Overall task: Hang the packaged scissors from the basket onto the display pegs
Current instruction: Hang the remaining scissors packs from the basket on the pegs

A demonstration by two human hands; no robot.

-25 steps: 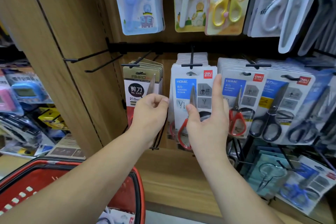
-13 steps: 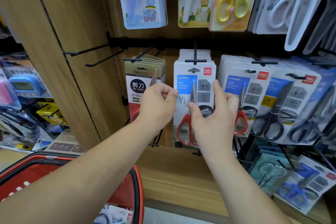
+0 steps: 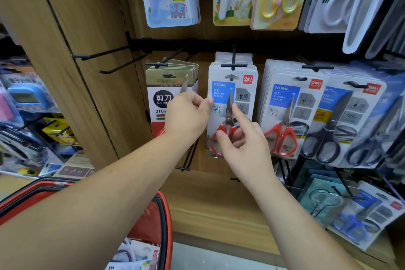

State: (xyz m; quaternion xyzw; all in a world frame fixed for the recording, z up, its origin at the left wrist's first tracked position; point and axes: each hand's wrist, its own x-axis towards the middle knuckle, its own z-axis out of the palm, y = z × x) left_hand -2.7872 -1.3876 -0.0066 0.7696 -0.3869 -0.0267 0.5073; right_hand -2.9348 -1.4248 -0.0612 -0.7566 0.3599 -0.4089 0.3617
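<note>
From my remote station I saw the red-handled scissors pack point(image 3: 222, 92) hanging at the front of the stack on the centre peg point(image 3: 233, 65). The left hand point(image 3: 188, 116) pinched its left edge. The right hand point(image 3: 243, 144) gripped nothing, its straight index finger pressing the pack's front. I judged this pack nearly seated. The next move called for letting go and reaching to the red basket point(image 3: 166, 226), near left.

We see a wooden side panel point(image 3: 72, 50) at left. Past it, a blurred shelf holds what may be a blue calculator point(image 3: 24, 96) and yellow packs point(image 3: 58, 131). A wooden ledge point(image 3: 214, 208) runs below.
</note>
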